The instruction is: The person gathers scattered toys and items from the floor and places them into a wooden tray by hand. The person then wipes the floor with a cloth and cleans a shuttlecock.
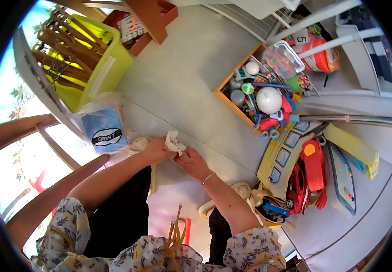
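A small, crumpled white lacy piece (pixel 174 143) is held between my two hands, above the floor. My left hand (pixel 157 151) has its fingers closed on the left side of it. From the right, my right hand (pixel 192 164) pinches its lower right edge, with a bracelet at the wrist. The two hands are close together at the lacy piece. Just left of them lies a blue packet (pixel 104 130) in clear plastic with the word SPORT on it.
A yellow-green bin (pixel 110 75) of wooden hangers stands at upper left, near a red-brown box (pixel 140 44). A wooden box (pixel 234 106) of balls and small items is at upper right. Beside it are a yellow bus-shaped case (pixel 281 156) and a red toy car (pixel 298 186).
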A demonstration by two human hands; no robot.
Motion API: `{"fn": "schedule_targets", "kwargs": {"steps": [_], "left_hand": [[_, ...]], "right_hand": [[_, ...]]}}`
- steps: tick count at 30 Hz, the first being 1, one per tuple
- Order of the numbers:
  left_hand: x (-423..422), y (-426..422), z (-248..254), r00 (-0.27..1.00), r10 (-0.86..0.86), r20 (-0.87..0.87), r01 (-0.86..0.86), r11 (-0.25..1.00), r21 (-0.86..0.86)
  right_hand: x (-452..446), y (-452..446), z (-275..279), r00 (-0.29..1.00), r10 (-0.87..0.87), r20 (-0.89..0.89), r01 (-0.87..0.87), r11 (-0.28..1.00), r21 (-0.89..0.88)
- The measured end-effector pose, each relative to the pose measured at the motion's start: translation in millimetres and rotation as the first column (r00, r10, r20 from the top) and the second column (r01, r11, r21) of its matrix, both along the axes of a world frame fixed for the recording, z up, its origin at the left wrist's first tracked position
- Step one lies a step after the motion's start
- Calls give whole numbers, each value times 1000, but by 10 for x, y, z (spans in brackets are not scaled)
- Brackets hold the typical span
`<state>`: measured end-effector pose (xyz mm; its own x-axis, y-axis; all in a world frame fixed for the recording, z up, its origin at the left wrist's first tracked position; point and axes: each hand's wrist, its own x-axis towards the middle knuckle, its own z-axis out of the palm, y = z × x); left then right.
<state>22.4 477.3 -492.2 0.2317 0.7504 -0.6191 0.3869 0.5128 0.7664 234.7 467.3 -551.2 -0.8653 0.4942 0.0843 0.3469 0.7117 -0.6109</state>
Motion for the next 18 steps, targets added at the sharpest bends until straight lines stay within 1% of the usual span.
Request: {"fn": "schedule_targets", "kwargs": {"steps": [1,2,3,4,5,6,7,8,9,10,11,12,13,14,15,16,17,18], "left_hand": [[61,16,4,1000,-18,17,18,1000,-1],[133,19,33,992,69,108,-39,965,-259],[231,38,100,971,165,172,-57,862,-503],[303,55,161,970,137,200,-22,871,-491],[339,86,254,923,284,259,-91,817,-569],[382,152,339,856,422,297,-143,746,-650],[445,244,442,864,391,317,-112,763,-636],[489,299,562,826,427,368,-99,753,-651],[516,311,690,783,468,409,-90,736,-671],[536,382,855,715,512,475,-48,715,-697],[559,451,1094,718,510,473,-40,709,-704],[600,571,1379,650,493,578,36,740,-672],[633,746,1654,565,452,690,94,796,-598],[658,801,1898,558,435,706,88,815,-572],[690,825,2127,536,403,742,92,846,-525],[710,853,2384,513,361,779,97,877,-470],[721,814,2640,513,360,779,57,891,-450],[721,770,2795,513,361,779,50,893,-447]], "right_hand": [[69,-32,-2,1000,25,-8,-25,998,-55],[111,-83,10,1000,1,15,0,999,-55],[112,-119,88,996,-88,31,92,983,-159],[125,-87,186,983,-177,50,184,951,-247],[149,-47,314,977,-204,67,214,952,-220],[147,-28,516,920,-384,74,380,835,-397],[147,7,773,830,-548,103,504,658,-559],[171,175,1163,791,-596,139,468,442,-766],[202,353,1479,778,-613,138,482,442,-757],[230,504,1774,700,-699,146,371,181,-911],[258,521,2043,618,-763,191,191,-90,-977],[297,495,2272,616,-763,196,194,-93,-976],[327,618,2470,551,-824,133,94,-97,-991],[341,699,2682,477,-875,80,-7,-95,-995],[362,737,2907,482,-874,57,-4,-67,-998],[375,773,3163,460,-885,66,-45,-97,-994],[362,790,3394,438,-895,78,-86,-129,-988],[321,765,3597,416,-906,84,-81,-129,-988]]}}
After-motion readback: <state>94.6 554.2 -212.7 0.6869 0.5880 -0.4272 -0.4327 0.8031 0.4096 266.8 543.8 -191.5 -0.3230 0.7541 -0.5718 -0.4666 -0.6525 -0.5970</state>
